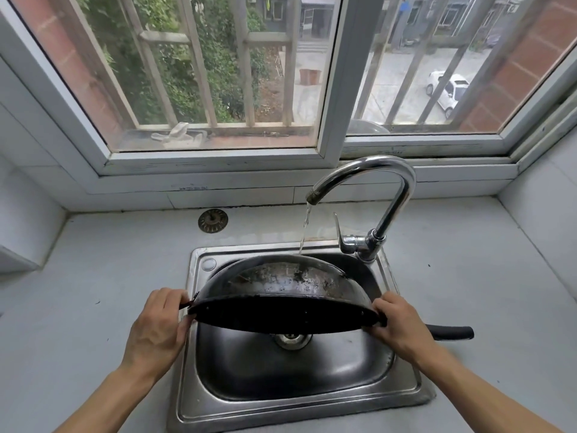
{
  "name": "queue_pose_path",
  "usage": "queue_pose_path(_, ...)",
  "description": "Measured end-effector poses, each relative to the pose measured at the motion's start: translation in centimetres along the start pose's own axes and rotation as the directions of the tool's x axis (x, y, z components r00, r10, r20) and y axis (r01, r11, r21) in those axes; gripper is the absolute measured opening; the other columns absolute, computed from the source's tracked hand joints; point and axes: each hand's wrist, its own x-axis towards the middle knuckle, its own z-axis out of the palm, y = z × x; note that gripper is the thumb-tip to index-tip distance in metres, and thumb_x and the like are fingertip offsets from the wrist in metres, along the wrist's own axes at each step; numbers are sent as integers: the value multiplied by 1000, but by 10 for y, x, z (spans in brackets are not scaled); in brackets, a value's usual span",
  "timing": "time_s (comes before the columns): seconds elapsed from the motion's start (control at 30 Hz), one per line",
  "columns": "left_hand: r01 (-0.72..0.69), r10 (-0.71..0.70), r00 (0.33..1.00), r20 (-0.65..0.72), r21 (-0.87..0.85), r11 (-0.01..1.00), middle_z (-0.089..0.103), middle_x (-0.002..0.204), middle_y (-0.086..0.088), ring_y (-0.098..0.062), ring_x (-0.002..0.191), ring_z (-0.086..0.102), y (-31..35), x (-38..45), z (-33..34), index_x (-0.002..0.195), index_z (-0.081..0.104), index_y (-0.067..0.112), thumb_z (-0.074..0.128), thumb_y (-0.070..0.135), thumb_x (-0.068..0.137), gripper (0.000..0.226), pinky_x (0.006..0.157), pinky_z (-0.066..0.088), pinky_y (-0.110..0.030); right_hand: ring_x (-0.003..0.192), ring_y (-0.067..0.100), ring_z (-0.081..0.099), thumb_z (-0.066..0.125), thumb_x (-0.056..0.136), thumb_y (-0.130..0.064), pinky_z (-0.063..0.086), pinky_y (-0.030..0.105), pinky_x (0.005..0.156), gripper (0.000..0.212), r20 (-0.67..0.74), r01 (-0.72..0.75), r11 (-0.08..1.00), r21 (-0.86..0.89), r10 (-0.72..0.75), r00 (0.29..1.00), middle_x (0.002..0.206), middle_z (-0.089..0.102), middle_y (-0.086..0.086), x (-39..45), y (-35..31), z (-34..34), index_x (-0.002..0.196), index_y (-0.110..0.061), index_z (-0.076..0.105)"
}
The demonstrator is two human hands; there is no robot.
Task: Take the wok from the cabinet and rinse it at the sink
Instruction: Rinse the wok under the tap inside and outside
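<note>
A black wok [281,285] hangs over the steel sink [299,398], tipped so its domed outside faces up and its opening faces me. Water runs from the chrome faucet [374,173] onto the wok's far edge. My left hand [159,326] grips the small handle at the wok's left rim. My right hand [399,323] holds the right rim where the long black handle [452,332] sticks out to the right. The sink drain [292,339] shows just below the wok.
A grey counter [93,292] surrounds the sink. A loose sink strainer [213,220] lies on the counter behind the sink at the left. The faucet lever [340,235] stands at the sink's back right. A barred window [218,73] fills the wall behind.
</note>
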Motion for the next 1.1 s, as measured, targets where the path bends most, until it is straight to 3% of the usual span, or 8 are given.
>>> queue_pose_path(0.17,-37,36,999,22,10,999,52,85,0,-23,76,50,4,-12,-6,93,55,13,69,20,86,16,51,47,-34,70,6,44,85,67,-26,32,16,59,46,39,-32,999,25,31,999,75,43,-12,-19,-2,9,63,-34,39)
queue_pose_path(0.33,-95,94,994,53,13,995,51,86,0,-23,78,47,5,-24,-7,94,54,14,38,48,94,37,52,46,-35,67,6,42,86,66,-24,31,17,56,59,10,-30,999,44,30,1000,71,42,-12,-38,0,19,62,-39,29)
queue_pose_path(0.4,-103,102,992,69,3,995,50,86,1,-24,77,47,6,-28,-8,93,53,15,44,43,93,30,54,46,-36,67,4,41,87,65,-21,30,17,56,62,-10,-19,999,48,20,1000,71,40,-12,-43,1,21,62,-39,28)
queue_pose_path(0.47,-110,111,990,87,-13,994,48,85,3,-23,76,46,8,-31,-11,91,52,16,61,26,90,14,56,46,-36,66,4,40,88,64,-19,30,17,56,60,-31,1,999,47,0,1000,71,40,-13,-48,1,22,63,-38,30)
queue_pose_path(0.57,-70,80,982,171,-66,995,45,84,5,-22,75,46,10,-34,-16,89,49,19,77,10,79,30,58,47,-36,65,12,42,89,64,-19,32,18,56,41,-63,35,999,27,-33,997,73,43,-7,-58,5,25,64,-23,48)
queue_pose_path(0.8,-35,117,922,369,-222,974,50,98,14,-12,92,50,-1,-29,-32,89,44,36,66,15,81,31,73,48,-31,65,18,42,88,64,-15,38,29,54,36,-120,91,995,-34,-95,988,75,43,-2,-71,9,33,65,-12,52)
queue_pose_path(0.93,259,29,777,629,-361,896,53,122,18,-4,121,49,-9,-24,-43,92,53,33,66,15,84,23,94,48,-32,67,17,38,81,54,5,30,27,59,39,-113,117,992,-55,-123,986,78,38,-4,-76,7,32,66,-13,49)
queue_pose_path(1.1,488,125,555,822,-444,751,66,100,5,-10,101,63,-6,-4,-56,86,53,20,64,0,84,22,83,51,-28,68,18,35,74,48,13,29,28,60,36,-139,132,988,-79,-142,980,79,35,-4,-75,7,32,67,-8,52)
